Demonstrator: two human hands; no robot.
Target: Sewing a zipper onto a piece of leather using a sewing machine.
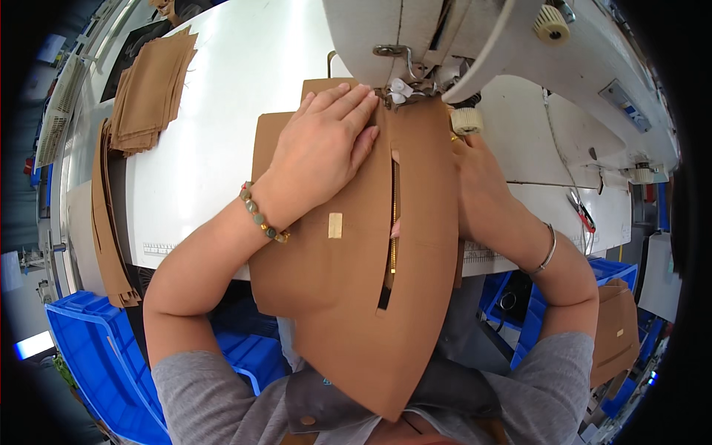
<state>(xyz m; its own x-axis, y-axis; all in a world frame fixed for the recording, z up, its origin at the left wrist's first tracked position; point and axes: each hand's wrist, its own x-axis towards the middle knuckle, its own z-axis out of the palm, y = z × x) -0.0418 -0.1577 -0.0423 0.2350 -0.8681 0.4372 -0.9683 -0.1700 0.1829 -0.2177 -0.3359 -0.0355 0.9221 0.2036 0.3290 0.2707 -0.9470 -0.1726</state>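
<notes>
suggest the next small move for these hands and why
Perhaps ease the brown zippered panel slightly farther under the white sewing machine, keeping it flat: its far part reaches beneath the machine, the left hand lies flat on it close by, and the right hand, partly hidden, is at its right edge.

So the brown panel (326, 289) looks like smooth, matt cloth, maybe canvas, and its zip (394, 259) has shiny brass-looking metal teeth. The stack of brown pieces (154, 89) seems like the same matt stuff, with frayed, thready edges. Sewing machine (512, 63) is smooth white paint with a soft gloss, plus a bare shiny metal thread guide (393, 50) and a ridged cream plastic knob (551, 24). Tabletop (245, 81) is slick white and pretty reflective. Blue crate (100, 348) is shiny plastic, bead bracelet (256, 216) looks like polished stone, grey sleeves (194, 393) are soft matt cloth
</notes>
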